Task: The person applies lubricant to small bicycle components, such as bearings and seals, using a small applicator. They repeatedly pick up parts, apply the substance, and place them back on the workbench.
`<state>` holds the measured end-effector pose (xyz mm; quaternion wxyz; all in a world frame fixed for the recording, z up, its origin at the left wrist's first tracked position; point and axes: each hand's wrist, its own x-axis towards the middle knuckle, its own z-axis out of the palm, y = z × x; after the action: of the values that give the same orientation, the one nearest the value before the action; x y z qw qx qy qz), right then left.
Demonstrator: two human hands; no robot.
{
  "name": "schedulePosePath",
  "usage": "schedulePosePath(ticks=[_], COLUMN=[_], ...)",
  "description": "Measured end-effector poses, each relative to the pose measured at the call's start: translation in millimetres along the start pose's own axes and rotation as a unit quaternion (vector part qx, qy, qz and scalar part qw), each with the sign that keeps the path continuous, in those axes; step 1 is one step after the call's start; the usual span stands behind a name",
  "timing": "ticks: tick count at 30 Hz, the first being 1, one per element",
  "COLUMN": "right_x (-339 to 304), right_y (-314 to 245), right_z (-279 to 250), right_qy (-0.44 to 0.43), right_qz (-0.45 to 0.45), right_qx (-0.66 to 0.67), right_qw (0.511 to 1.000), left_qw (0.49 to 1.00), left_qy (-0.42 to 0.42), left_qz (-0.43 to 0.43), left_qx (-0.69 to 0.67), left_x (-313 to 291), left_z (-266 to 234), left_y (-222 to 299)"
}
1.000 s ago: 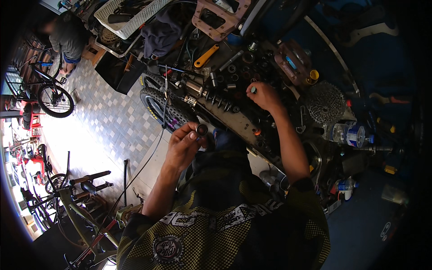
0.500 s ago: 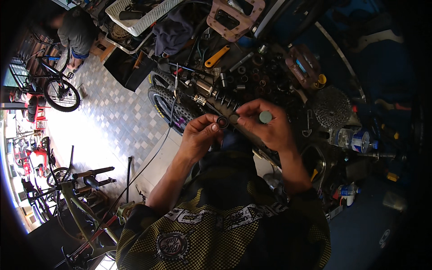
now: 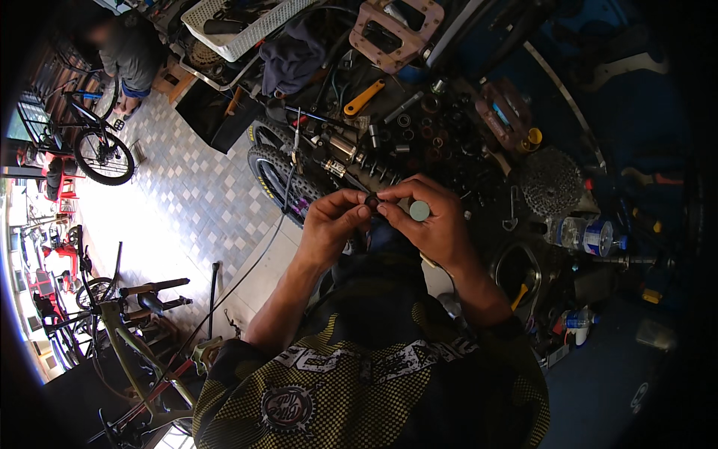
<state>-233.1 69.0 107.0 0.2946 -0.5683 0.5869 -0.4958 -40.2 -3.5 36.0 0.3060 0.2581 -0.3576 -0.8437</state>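
Note:
My left hand is closed, thumb and forefinger pinching a small dark ring, which looks like a bearing or a seal. The fingertips of my right hand meet the ring from the other side. Tucked in the right hand is an object with a round, pale green end; the rest of it is hidden by the fingers. Just beyond both hands lies a bicycle shock absorber with a dark coil spring. Whether anything small sits between the right fingertips and the ring cannot be made out.
On the cluttered bench lie a yellow crank arm, a pinkish-brown pedal, a cassette and a plastic bottle. A white basket stands at the back. Bicycles and a person are at the left.
My right hand has moved left, bringing a small brownish disc-like piece in its fingertips up to the ring. The pale green end moved along with it. My left hand has barely shifted.

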Motion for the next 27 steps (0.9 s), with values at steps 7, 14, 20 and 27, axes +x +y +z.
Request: schedulePosePath(ticks=[7, 14, 20, 27], right_x=[3.1, -1.6, 0.6, -2.2], right_y=[3.1, 6.8, -0.5, 6.8], right_z=[-7.9, 2.3, -0.5, -0.5], right_qy=[-0.062, -0.042, -0.05, -0.048], right_qz=[0.156, 0.118, 0.121, 0.095], right_qx=[0.117, 0.074, 0.112, 0.053], right_qw=[0.979, 0.989, 0.985, 0.993], left_qw=[0.999, 0.988, 0.969, 0.978], left_qy=[0.0, 0.017, 0.055, 0.033], left_qz=[0.014, 0.048, 0.124, 0.089], left_qx=[0.051, 0.143, 0.206, 0.188], left_x=[-1.6, -1.4, -0.5, -2.1], left_z=[4.0, 9.4, 22.0, 24.0], left_y=[5.5, 8.5, 6.7, 5.9])
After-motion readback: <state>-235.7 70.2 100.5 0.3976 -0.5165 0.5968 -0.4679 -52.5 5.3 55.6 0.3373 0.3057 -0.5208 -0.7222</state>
